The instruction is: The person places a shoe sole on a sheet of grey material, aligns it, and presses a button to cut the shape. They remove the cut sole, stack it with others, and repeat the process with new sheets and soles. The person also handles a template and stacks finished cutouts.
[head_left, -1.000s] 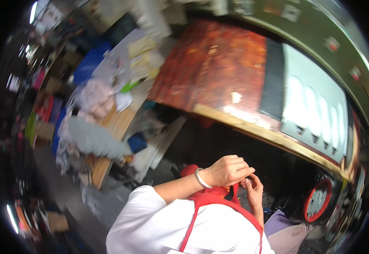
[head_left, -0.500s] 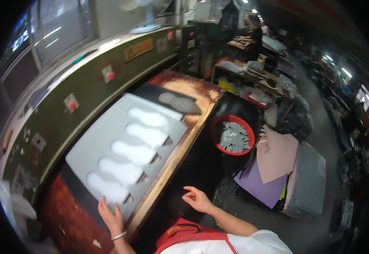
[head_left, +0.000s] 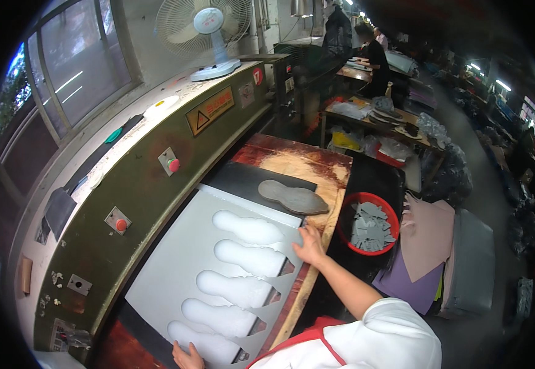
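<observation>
A large grey sheet [head_left: 163, 270] lies on the machine's bed, with several white shoe-sole shapes [head_left: 218, 317] in a row along it. Small triangular gaps show at their heel ends. My left hand [head_left: 187, 357], partly cut off by the lower picture edge, rests at the nearest sole shape with its fingers apart. At the sheet's far right corner, my right hand [head_left: 309, 247] touches the edge, thumb and fingers spread. Just beyond it, a grey-brown sole-shaped piece [head_left: 295, 198] lies partly on a black mat [head_left: 249, 175] and partly on the worn wooden board.
A green machine beam [head_left: 150, 190] with red buttons runs along the left, bearing a fan [head_left: 215, 61]. To the right stand a red basin [head_left: 365, 251] of grey scraps and stacked pink, purple and grey sheets [head_left: 470, 264]. People work at far tables.
My right hand has moved forward from above the black surface to the sheet's far right corner. My left hand stays by the nearest sole shape. The whole view has shifted.
</observation>
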Demonstrator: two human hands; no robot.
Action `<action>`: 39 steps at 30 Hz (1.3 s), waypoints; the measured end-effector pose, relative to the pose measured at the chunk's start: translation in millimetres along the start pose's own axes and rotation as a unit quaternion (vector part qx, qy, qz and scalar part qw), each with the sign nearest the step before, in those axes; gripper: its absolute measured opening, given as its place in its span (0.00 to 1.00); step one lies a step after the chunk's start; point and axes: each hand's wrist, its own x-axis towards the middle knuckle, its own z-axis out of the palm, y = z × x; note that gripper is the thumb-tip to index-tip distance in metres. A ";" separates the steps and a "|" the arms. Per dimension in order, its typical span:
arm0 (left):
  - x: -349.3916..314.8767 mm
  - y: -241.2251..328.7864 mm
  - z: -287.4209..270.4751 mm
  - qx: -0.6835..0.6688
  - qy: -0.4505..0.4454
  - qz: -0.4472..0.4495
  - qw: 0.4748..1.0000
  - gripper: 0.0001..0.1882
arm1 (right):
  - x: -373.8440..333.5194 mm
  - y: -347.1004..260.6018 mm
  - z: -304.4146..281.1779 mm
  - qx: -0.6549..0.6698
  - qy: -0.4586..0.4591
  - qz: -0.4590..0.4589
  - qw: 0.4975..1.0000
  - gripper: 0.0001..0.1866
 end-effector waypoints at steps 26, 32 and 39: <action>-41.0 52.2 4.0 -0.277 -0.079 -0.409 0.866 0.36 | 164.6 142.5 -28.4 0.066 -0.138 -0.265 0.952 0.32; 0.9 60.3 59.1 -0.024 0.119 -0.323 0.939 0.23 | 207.2 114.9 8.6 -0.126 -0.160 -0.379 0.903 0.45; -2.9 69.5 77.0 0.044 0.141 -0.314 0.938 0.20 | 189.9 80.1 -4.4 -0.177 -0.195 -0.411 0.873 0.50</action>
